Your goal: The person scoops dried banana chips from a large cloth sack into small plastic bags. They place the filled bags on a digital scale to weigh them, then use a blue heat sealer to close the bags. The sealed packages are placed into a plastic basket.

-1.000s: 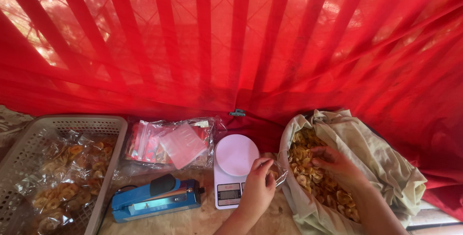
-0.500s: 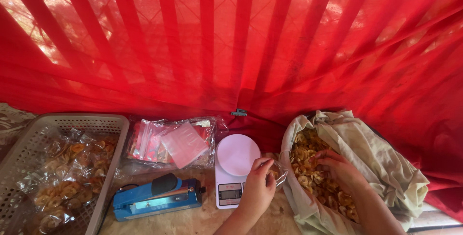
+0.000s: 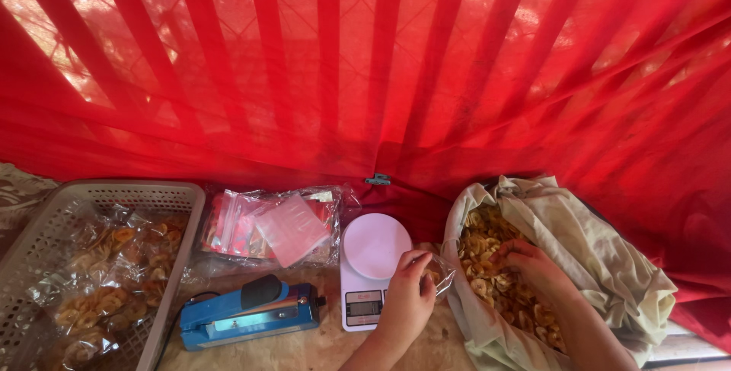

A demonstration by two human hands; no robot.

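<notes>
My left hand [image 3: 407, 295] holds a small clear plastic bag [image 3: 437, 273] open at its mouth, just right of a white kitchen scale [image 3: 371, 264] with a round pink-white platform. My right hand [image 3: 533, 263] reaches into a large pale sack [image 3: 601, 257] full of yellow banana chips [image 3: 487, 245], fingers closed around some chips. The small bag sits between the scale and the sack's rim.
A grey plastic basket [image 3: 46, 234] at the left holds several filled chip bags [image 3: 114, 280]. A blue heat sealer [image 3: 247, 314] lies in front. A pile of empty clear and pink packets [image 3: 266, 222] lies behind it. Red cloth [image 3: 365, 74] hangs across the back.
Both hands stay at the small bag and the sack; the right hand shifts slightly among the chips. The view has tilted a little.
</notes>
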